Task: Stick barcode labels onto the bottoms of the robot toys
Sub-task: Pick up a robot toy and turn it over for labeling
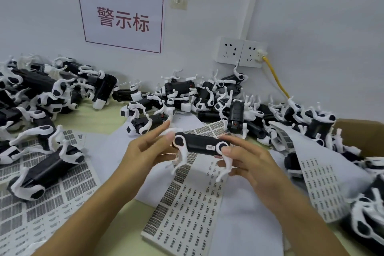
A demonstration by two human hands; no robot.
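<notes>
A black robot toy [200, 146] with white legs is held in the air on its side, lengthwise left to right, above a sheet of barcode labels [187, 199]. A small white barcode label [210, 147] is stuck on its black body, near its right end. Its white legs hang down toward the sheet. More label sheets [41, 193] lie to the left of that central sheet, with toys resting on them. Behind the sheet, against the wall, heaps of identical black-and-white toys [187, 93] lie tangled.
</notes>
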